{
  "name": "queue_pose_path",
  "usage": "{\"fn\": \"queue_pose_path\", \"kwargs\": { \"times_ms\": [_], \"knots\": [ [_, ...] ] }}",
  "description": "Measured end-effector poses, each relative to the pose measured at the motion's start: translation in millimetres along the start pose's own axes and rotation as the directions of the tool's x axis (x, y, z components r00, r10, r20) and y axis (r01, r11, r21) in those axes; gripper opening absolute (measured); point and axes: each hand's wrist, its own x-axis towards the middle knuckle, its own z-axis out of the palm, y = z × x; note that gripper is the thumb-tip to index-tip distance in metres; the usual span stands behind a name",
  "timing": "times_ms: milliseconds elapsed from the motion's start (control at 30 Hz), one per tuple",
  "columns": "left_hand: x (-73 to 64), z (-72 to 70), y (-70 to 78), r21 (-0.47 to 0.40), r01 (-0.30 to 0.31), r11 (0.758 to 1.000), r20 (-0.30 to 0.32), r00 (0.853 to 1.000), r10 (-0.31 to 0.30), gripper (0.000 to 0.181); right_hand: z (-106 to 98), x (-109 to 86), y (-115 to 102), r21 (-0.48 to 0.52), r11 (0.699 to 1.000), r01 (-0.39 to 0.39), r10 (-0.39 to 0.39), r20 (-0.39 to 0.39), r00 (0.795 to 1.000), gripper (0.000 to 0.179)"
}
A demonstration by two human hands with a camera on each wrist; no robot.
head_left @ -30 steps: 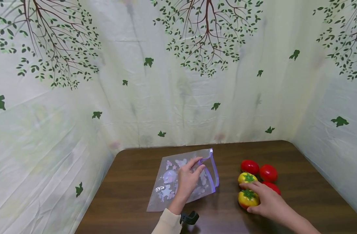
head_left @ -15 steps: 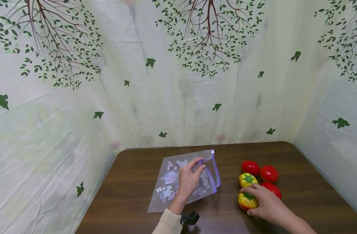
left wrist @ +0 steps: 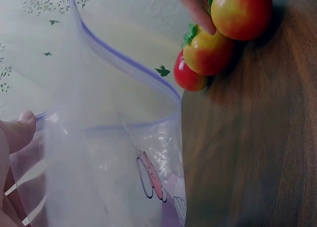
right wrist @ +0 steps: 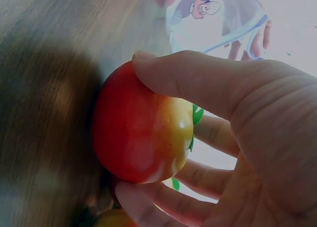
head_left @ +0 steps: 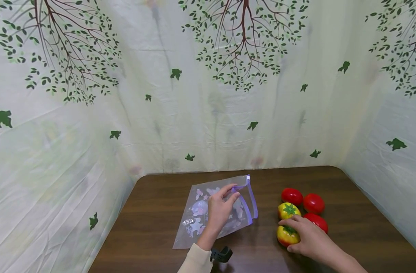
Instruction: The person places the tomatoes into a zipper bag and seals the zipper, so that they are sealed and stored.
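My left hand pinches the upper edge of a clear zip bag with purple trim and printed cartoon figures. The bag lies on the table with its mouth parted and facing right, as the left wrist view also shows. At the right, my right hand grips the nearest yellow-and-red tomato, thumb on one side and fingers on the other. This tomato has a green star-shaped top, partly hidden by the fingers, and appears to be on the table. Just behind it sits a similar yellow tomato.
Three red tomatoes cluster beside the yellow ones: a far one, a right one and a near one partly behind my right hand. The brown wooden table ends at a leaf-printed curtain.
My right hand's fingers have come slightly nearer and closed over the top of the near yellow-and-red tomato. The left hand keeps its pinch on the bag, and the head view has shifted a little.
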Motion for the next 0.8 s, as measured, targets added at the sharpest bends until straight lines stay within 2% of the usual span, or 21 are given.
{"fn": "queue_pose_path", "kwargs": {
  "times_ms": [333,800],
  "knots": [
    [-0.5,-0.7,2.3,-0.015,-0.011,1.000,0.015,1.000,0.011,0.029,0.8,-0.4,-4.5,0.010,1.000,0.019,-0.019,-0.033,0.999,0.063],
    [0.5,-0.5,0.9,-0.009,-0.032,0.999,-0.010,0.999,0.032,0.027,-5.7,3.9,-11.1,-0.015,0.998,0.062,-0.063,-0.101,0.993,0.060]
  ]
}}
